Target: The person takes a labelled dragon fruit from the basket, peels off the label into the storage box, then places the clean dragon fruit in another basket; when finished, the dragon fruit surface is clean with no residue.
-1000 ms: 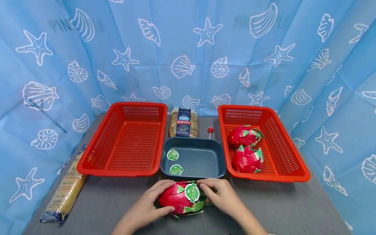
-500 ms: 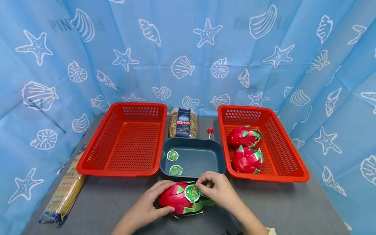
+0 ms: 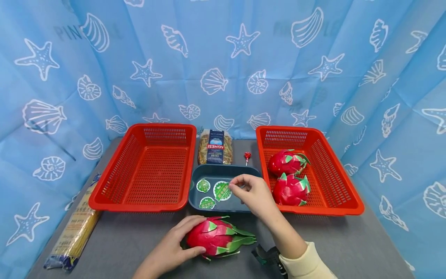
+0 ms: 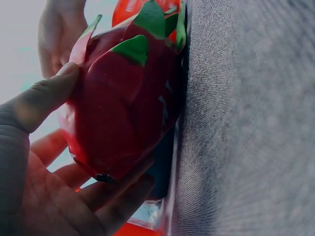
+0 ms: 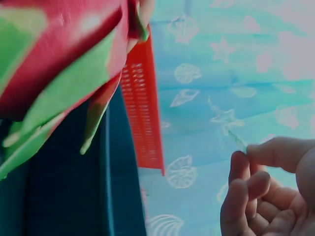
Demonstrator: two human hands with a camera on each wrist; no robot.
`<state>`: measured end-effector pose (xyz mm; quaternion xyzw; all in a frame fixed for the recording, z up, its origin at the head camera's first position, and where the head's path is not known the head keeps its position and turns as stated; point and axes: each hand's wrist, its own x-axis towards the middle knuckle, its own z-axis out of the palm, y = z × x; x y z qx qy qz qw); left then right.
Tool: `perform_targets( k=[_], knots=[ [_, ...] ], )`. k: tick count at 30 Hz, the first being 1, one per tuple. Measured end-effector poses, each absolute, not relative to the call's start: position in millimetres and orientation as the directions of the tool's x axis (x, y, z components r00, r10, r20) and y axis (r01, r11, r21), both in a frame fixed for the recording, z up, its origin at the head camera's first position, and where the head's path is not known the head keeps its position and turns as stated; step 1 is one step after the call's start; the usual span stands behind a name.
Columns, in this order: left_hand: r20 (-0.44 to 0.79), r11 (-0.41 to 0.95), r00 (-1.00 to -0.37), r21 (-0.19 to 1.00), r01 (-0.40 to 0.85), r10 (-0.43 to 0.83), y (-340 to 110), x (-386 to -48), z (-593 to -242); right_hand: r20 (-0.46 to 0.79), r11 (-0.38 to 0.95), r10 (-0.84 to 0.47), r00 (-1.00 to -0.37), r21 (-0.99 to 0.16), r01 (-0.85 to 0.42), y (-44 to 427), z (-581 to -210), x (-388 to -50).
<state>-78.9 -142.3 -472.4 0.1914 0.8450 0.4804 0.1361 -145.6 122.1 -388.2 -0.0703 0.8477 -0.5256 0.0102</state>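
A dragon fruit [image 3: 217, 236] lies on the grey table in front of the blue tray. My left hand [image 3: 181, 244] grips its blunt end, thumb on the near side and fingers over the far side. In the left wrist view, the thumb and fingers curl round the red fruit [image 4: 120, 103]. Between thumb and forefinger my right hand [image 3: 252, 192] pinches the edge of a round green-and-white sticker [image 3: 222, 191], above the blue tray [image 3: 244, 209]. From the right wrist view, the sticker [image 5: 236, 140] shows edge-on. Two similar stickers [image 3: 203, 185] lie inside the tray at left.
A red basket [image 3: 139, 207] stands at left, another red basket [image 3: 324, 211] at right with two dragon fruits [image 3: 290, 190]. Behind the tray are a pasta bag [image 3: 215, 147] and a lollipop [image 3: 247, 155]. A spaghetti pack [image 3: 73, 232] lies at far left. A black device [image 3: 266, 255] sits by the right wrist.
My right hand has lifted the sticker off the dragon fruit and carried it forward over the blue tray. The left hand keeps its hold on the fruit.
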Motion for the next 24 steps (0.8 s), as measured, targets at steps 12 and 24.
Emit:
perform_targets(
  k=[12, 24],
  knots=[
    [-0.029, 0.416, -0.884, 0.889, 0.19, 0.466, -145.7, -78.1, -476.3, -0.043, 0.535, -0.054, -0.998, -0.845, 0.007, 103.2, -422.0, -200.3],
    [-0.026, 0.392, -0.882, 0.902, 0.182, 0.47, -146.3, -78.2, -479.2, -0.139, 0.647, -0.044, -0.989, -0.758, 0.078, 98.9, -452.2, -221.1]
  ],
)
